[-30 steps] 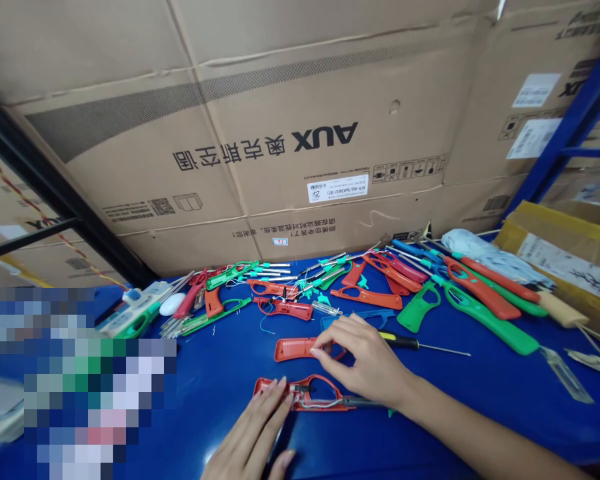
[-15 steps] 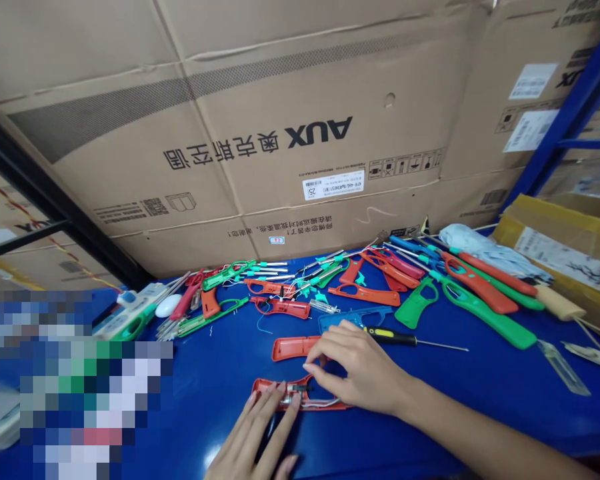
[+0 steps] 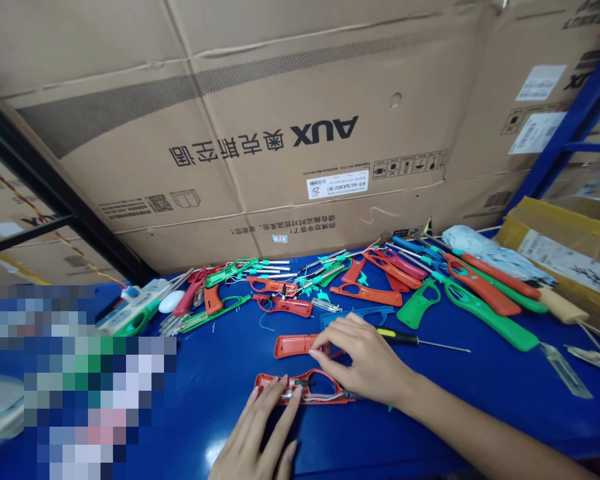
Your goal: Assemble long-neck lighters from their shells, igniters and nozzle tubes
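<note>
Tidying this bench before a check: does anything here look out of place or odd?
A thin blue wire lies loose on the blue table, below a red lighter shell. The AUX carton behind also looks odd: its print is upside down.

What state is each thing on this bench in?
red lighter half-shell, lying open side up, wires showing inside
left hand, fingers spread on the red lighter half-shell
right hand, open, curved over the red lighter half-shell
orange lighter half-shell, lying apart, unheld
screwdriver, lying flat, unheld
green lighter body, lying flat, unheld
</note>
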Demonstrator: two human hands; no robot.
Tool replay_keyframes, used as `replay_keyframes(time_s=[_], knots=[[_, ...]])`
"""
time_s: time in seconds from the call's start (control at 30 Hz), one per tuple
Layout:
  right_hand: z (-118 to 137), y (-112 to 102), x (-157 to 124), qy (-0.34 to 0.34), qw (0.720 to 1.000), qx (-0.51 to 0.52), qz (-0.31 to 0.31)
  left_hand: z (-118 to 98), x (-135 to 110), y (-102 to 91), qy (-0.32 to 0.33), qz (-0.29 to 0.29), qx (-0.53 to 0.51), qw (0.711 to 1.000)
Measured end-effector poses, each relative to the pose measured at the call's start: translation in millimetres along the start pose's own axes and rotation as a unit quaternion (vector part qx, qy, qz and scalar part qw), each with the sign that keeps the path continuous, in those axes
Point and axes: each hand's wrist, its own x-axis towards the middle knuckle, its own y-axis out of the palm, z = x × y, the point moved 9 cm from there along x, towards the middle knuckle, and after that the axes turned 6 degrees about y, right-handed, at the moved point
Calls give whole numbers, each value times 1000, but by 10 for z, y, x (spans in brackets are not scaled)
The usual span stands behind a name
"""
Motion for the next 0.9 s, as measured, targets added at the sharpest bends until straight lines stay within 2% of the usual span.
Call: replay_keyframes(time_s=[0.17, 0.37, 0.57, 0.7, 0.8, 0.9], knots=[[-16, -57, 16, 9, 1000, 1, -18, 24, 17, -42, 8, -8, 31, 999], [-8, -42, 9, 2, 1000, 1, -17, 19, 32, 0, 15, 14, 60, 998], [1, -24, 4, -1, 1000, -6, -7, 20, 76, 11, -1, 15, 19, 1000], [64, 73, -22, -25, 998, 3, 54, 65, 83, 18, -46, 14, -67, 997], [95, 222, -70, -38, 990, 21, 131, 50, 104, -9, -54, 4, -118, 992], [62, 316, -98, -29, 986, 26, 163, 40, 125, -42, -59, -6, -139, 988]])
